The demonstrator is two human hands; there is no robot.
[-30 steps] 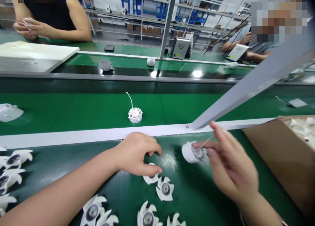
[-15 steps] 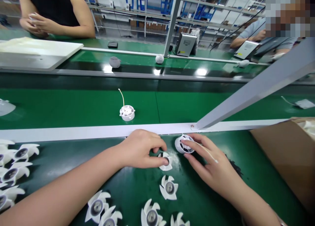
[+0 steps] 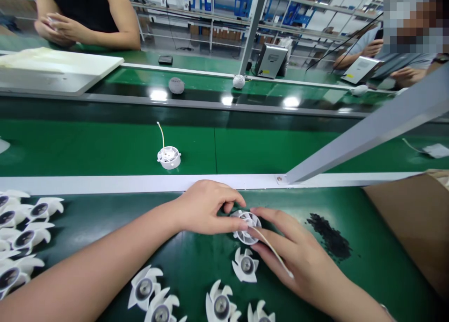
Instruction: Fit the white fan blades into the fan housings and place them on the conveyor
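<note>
A round white fan housing (image 3: 247, 234) with a pale cable lies between my two hands over the green work surface. My right hand (image 3: 294, 247) grips its right side, with the cable running across the fingers. My left hand (image 3: 210, 210) has its thumb on the housing's left part and its fingers curled beside the rim. The impeller seen under my left hand earlier is hidden now. Just below the housing sits a loose white impeller (image 3: 246, 265). More impellers lie nearer to me, such as one (image 3: 143, 288) beside my left forearm.
Several impellers (image 3: 26, 238) lie at the far left. Another housing (image 3: 169, 158) rides on the green belt behind a white rail (image 3: 105, 184). Right: a slanted metal post (image 3: 351, 135), black crumbs (image 3: 331, 238), a cardboard box (image 3: 414, 214). Two people sit across.
My right hand has brought the housing left, over the impeller at my left thumb, and the thumb now touches the housing. The housing on the belt has shifted left.
</note>
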